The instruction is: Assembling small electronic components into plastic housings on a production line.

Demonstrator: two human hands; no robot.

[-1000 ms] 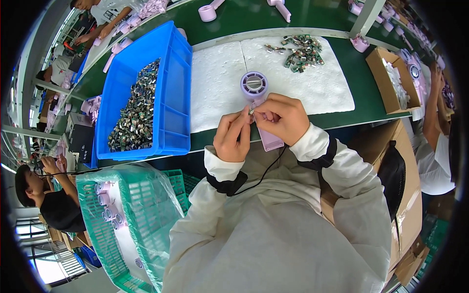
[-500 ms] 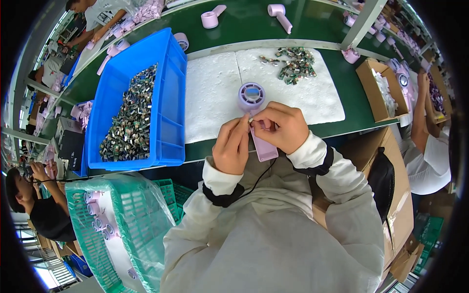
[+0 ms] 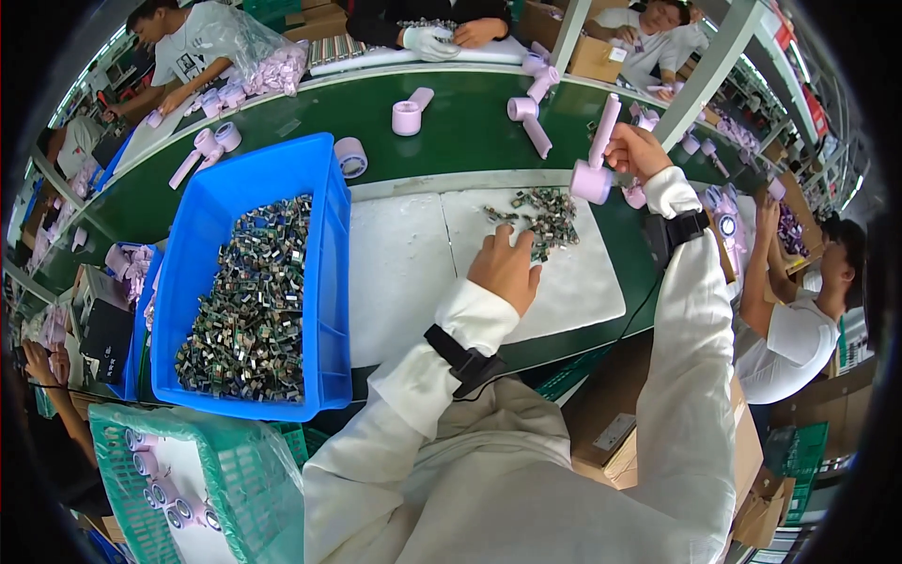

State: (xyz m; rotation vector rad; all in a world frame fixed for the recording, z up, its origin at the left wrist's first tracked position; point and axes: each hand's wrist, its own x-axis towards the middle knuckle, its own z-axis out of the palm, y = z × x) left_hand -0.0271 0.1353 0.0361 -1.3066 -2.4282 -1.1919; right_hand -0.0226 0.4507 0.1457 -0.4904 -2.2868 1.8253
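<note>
My right hand [image 3: 641, 152] is raised over the far right of the bench. It grips a pale pink handheld fan housing [image 3: 591, 180], its round head low and its handle pointing up. My left hand [image 3: 507, 271] is over the white foam sheet [image 3: 399, 273], fingers apart and reaching forward. Its fingertips are at the near left edge of a pile of small green circuit boards [image 3: 550, 221]; whether they touch any cannot be made out. Nothing shows in that hand.
Left of the foam stands a blue bin [image 3: 329, 310] filled with circuit boards. Beyond it, more pink fan housings [image 3: 406, 117] lie on the green conveyor [image 3: 460, 108]. A metal post [image 3: 705, 75] rises near my right hand. A green crate [image 3: 235, 461] sits lower left. Co-workers sit around.
My hands were together on a pink fan housing over the foam's near edge. Now they are apart: the right has carried a housing far right, the left has moved to the circuit-board pile.
</note>
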